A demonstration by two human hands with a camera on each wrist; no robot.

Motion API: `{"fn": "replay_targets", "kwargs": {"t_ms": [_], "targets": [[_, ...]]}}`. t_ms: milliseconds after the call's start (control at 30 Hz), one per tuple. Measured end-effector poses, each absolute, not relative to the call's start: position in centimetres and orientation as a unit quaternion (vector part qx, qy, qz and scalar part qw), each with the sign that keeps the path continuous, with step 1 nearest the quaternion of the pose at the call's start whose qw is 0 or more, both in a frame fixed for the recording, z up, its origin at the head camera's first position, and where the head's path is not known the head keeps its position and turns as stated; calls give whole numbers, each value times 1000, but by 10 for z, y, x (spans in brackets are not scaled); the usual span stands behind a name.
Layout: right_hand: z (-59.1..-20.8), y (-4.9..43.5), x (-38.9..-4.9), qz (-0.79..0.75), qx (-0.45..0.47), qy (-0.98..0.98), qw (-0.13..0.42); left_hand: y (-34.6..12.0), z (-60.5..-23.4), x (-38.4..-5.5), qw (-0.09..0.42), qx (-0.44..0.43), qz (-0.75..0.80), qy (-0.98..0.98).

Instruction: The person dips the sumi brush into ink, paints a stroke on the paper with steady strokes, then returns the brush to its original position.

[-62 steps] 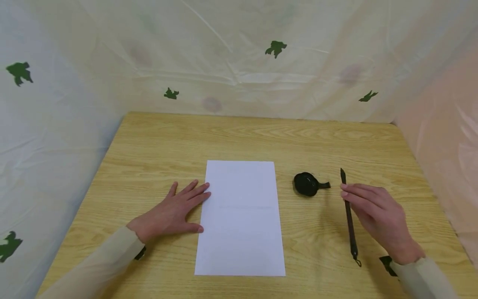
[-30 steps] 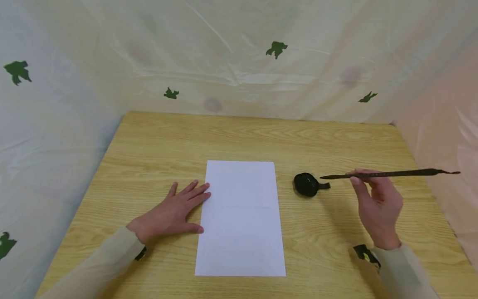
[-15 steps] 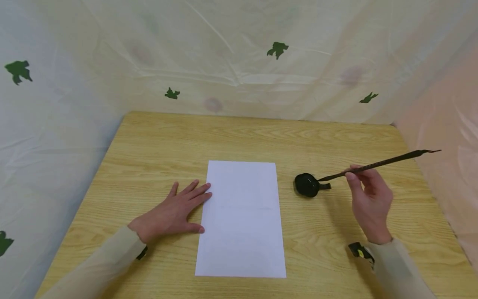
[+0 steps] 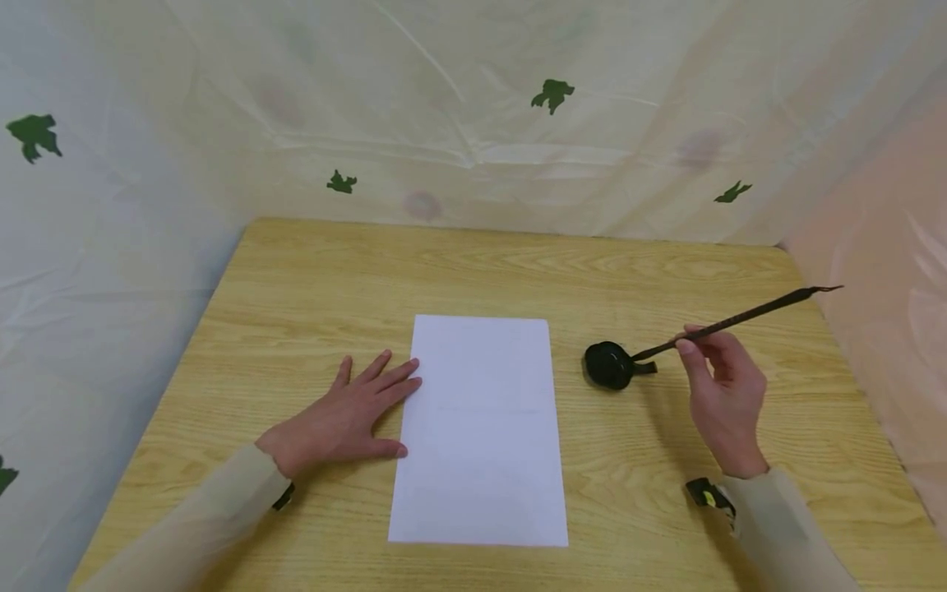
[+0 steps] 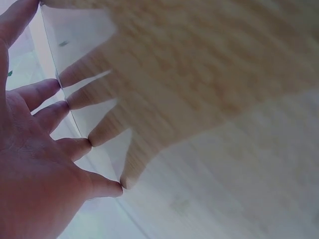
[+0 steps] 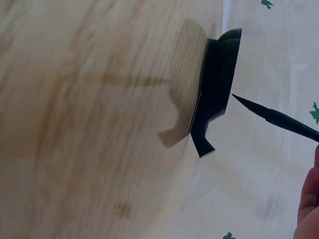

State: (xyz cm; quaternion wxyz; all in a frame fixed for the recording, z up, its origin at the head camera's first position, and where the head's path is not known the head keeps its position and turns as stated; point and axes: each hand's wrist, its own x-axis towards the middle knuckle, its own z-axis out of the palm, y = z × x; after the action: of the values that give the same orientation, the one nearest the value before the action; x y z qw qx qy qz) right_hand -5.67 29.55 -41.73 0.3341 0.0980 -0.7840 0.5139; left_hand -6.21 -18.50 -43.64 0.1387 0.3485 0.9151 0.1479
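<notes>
Resting the left hand [image 4: 340,423] at the left edge of the paper [image 4: 481,436], with fingers [image 4: 397,392] spread apart. Pinching the brush [image 4: 740,318] in the right hand [image 4: 728,403], with thumb and fingers clamped on the shaft. Holding the tip just off the rim of the dish [image 6: 217,79] on the bench [image 4: 355,279]. Facing a pale curtain [image 4: 473,123] beyond.

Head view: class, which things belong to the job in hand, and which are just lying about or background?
Likely in the job:
- slender dark-brown brush, pinched by the right hand
- small round black dish with a short handle
- white rectangular paper sheet, left hand at its edge

Likely just surroundings:
- yellowish wood-grain table
- pale glossy sheeting with green patches
</notes>
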Motion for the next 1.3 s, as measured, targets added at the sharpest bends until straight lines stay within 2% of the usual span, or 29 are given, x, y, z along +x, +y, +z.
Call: {"fn": "replay_targets", "kwargs": {"t_ms": [400,1300], "targets": [[-424,295,-59,528,85,-782,321,-183,-436,-66,135,346,138,918],[-426,294,-63,457,108,-822,321,-181,-435,-67,137,343,130,920]]}}
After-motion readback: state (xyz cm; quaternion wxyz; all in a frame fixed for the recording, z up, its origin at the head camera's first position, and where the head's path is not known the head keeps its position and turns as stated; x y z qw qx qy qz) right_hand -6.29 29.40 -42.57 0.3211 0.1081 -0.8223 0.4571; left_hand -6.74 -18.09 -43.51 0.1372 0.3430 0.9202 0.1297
